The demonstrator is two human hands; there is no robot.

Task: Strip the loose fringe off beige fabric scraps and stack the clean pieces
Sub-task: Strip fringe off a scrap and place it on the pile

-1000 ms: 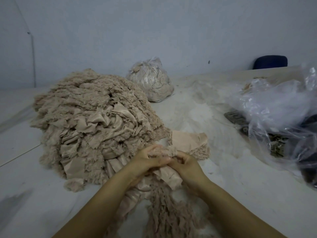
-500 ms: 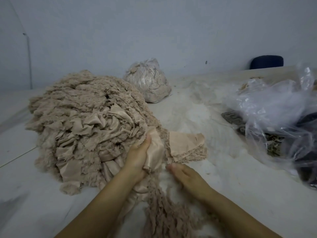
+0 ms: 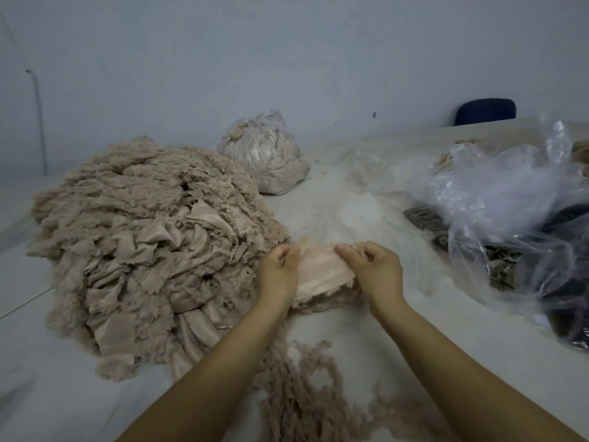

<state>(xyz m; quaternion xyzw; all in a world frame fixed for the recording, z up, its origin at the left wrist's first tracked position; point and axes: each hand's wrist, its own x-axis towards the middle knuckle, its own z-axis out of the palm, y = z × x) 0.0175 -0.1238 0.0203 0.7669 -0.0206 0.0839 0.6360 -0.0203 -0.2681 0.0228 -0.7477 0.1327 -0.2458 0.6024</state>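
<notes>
Two hands, left hand [image 3: 278,272] and right hand [image 3: 373,271], pinch a beige scrap [image 3: 320,272], hiding its stack.

- A plain textile sorting workroom with a bare grey wall [image 3: 287,59].
- A large heap of frayed beige scraps [image 3: 143,244] covers the lint-dusted tabletop [image 3: 366,339].
- Behind the heap, a tied plastic bag of offcuts [image 3: 264,154].

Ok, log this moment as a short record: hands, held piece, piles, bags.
left hand: pinches left edge of the smooth beige fabric piece
right hand: pinches its right edge
piece: spread over the small stack of clean pieces
big pile of fringed beige scraps: left of hands
loose stripped fringe: nearest camera
tied clear bag of scraps: behind pile
crumpled clear plastic bag: right
</notes>
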